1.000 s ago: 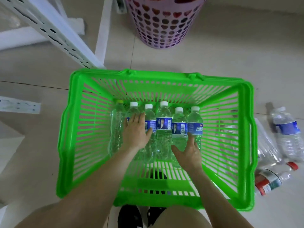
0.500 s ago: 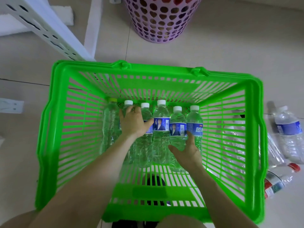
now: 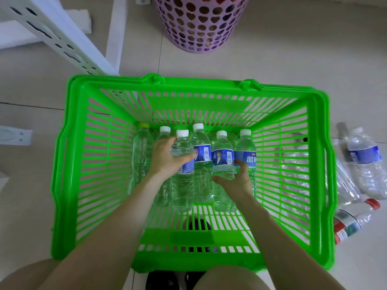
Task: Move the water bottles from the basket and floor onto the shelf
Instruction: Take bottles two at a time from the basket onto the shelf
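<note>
Left hand (image 3: 165,158) fingers clamp the third bottle (image 3: 182,191), right hand (image 3: 235,183) fingers the fifth bottle (image 3: 223,155); both lie caps toward frame top.

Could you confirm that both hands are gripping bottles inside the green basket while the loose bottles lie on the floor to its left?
Not quite: the head view shows the loose bottles lying on the floor to the right of the green basket, not its left. The rest holds: the left hand grips one bottle and the right hand grips another bottle inside it.
</note>
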`<state>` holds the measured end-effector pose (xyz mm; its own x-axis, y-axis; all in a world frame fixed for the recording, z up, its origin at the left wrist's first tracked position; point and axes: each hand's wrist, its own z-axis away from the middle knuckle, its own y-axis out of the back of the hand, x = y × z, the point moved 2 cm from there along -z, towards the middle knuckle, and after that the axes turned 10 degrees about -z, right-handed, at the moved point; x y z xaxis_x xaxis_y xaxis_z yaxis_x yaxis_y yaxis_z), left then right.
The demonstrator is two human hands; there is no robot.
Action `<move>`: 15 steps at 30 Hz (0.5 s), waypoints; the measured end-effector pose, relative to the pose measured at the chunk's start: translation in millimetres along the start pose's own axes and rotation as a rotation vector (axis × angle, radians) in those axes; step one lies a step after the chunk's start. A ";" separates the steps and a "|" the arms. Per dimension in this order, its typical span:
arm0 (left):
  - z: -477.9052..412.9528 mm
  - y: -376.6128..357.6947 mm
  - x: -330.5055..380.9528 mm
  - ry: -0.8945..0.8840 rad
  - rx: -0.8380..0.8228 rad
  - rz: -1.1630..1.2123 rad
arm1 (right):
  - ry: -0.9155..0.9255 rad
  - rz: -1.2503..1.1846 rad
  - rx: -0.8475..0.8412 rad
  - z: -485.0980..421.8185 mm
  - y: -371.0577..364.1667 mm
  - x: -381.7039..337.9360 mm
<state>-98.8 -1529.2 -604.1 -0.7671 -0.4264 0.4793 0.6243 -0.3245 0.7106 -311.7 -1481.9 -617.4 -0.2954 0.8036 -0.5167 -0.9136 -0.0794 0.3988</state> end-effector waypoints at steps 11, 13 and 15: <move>27.3 3.9 5.0 0.126 -0.248 0.235 | -0.223 -0.373 -0.213 1.2 10.1 -5.4; 27.4 8.4 7.9 0.174 -0.278 0.280 | -0.233 -0.401 -0.272 7.0 14.3 -3.8; 27.2 10.9 5.5 0.225 -0.297 0.305 | -0.238 -0.453 -0.321 14.5 20.5 -5.6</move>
<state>-100.3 -1512.1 -579.8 -0.5123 -0.7009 0.4963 0.8560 -0.3695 0.3617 -324.8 -1479.5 -595.3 0.1801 0.9058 -0.3836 -0.9834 0.1578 -0.0891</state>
